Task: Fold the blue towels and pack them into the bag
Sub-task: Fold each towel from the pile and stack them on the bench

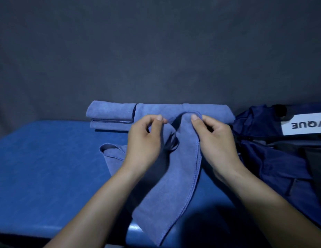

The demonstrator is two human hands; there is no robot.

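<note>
A loose blue towel (174, 185) hangs crumpled in the middle, its lower end draped over the near table edge. My left hand (147, 142) pinches its upper edge between thumb and fingers. My right hand (215, 138) pinches the same upper edge a little to the right. Behind my hands, folded blue towels (111, 113) lie in a row along the back of the table, with another folded one (209, 111) to the right. A dark navy bag (274, 154) lies open at the right, touching the towel row.
The blue padded table (45, 167) stretches to the left of the towels. A dark grey cloth backdrop (156, 51) rises behind it. The bag carries a white label with black letters (304, 124). The table's near edge runs along the bottom of the view.
</note>
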